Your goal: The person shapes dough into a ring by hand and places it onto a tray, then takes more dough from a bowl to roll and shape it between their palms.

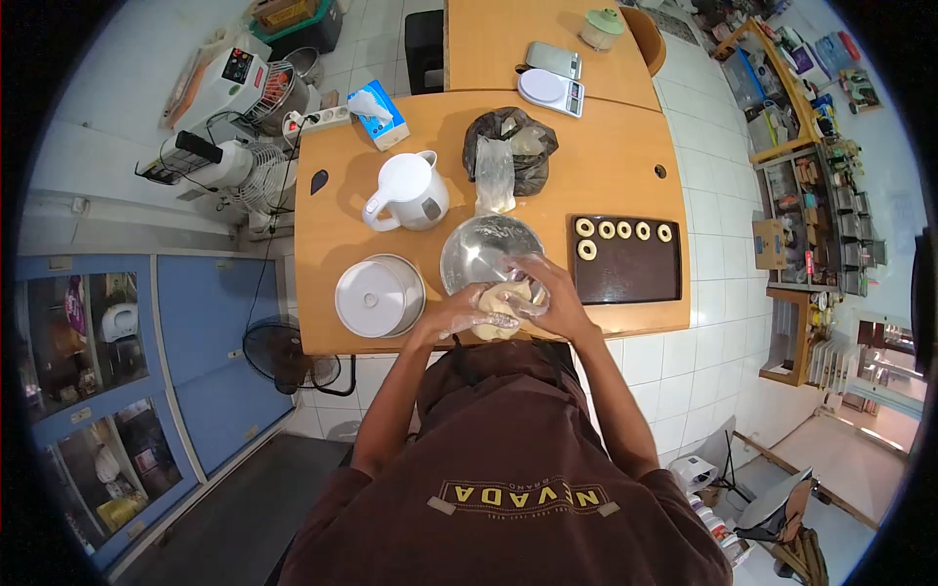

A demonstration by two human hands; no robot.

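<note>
Pale dough [496,311] is held between both hands at the table's front edge, over the near rim of a metal bowl [479,244]. My left hand [457,313], dusted with flour, has its fingers wrapped round the dough's left side. From the right, my right hand [545,298] grips the same dough with curved fingers. To the right lies a dark baking tray [625,273] with several dough rings [625,230] along its far side and one below them at the left. Flour marks the inside of the bowl.
Left of the bowl are a white lidded container [379,297] and a white jug [410,190]. Beyond it sits a black plastic bag [532,176]. Farther off are a tissue box [379,117] and a kitchen scale [549,90]. A fan [283,354] stands at the left.
</note>
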